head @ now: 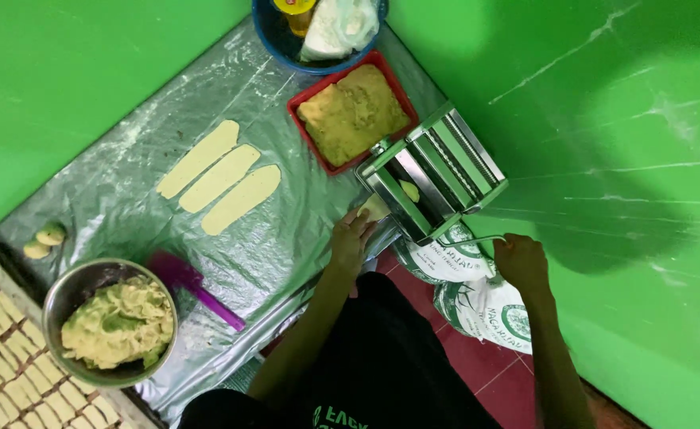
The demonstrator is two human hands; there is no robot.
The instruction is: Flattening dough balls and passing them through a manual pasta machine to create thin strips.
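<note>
1. Nearest the person, a steel bowl (110, 322) of lumpy pale dough sits on the foil-covered floor (278, 238), with a purple scraper (195, 287) just beside it and rows of small cut pieces (8, 357) at the far left.
2. Now the hands: the right hand (522, 262) is closed tight around the crank handle (477, 238) of the pasta roller (432, 172), which stands on printed sacks (477, 294).
3. The left hand (351, 238) lies with fingers loosely curled at the roller's near side, touching the dough sheet (378, 208) there; a bit of dough also shows between the rollers.
4. So I judge this the rolling step, mid-pass.
5. The next move calls for a steady turn of the crank while the left hand supports the sheet flat, so it does not tear or fold.
6. Further out, three finished strips (220, 176) lie side by side on the foil.
7. Beyond them, a red tray (302, 107) holds a slab of dough, and a blue basin (274, 40) sits farthest off.
</note>
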